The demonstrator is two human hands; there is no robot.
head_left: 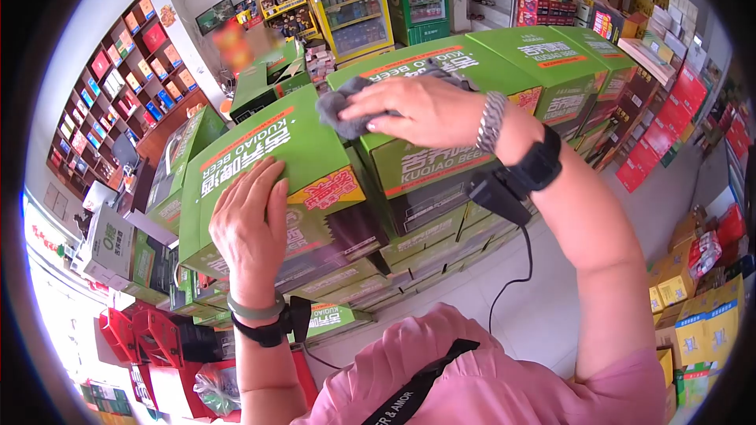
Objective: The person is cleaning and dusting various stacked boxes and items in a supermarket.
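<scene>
Standing by the stack of green beer cartons [409, 212] here. It's piled high, with a strip of bare tiled floor [669, 196] to its right before the red and yellow boxes [693, 322] crowd in. Behind the stack there's a drinks fridge [346, 0], and off to its left a wooden wall shelf [134, 70] full of small boxes.

The left hand [250, 228] lies flat, fingers spread, on the front edge of the nearest top carton [260, 157]. The right hand [421, 110] is clamped on a crumpled grey cloth [342, 110], pressing it on the lid of the next carton [441, 70], right at the near-left corner. Cloth looks dark, bunched, a bit worn.
</scene>
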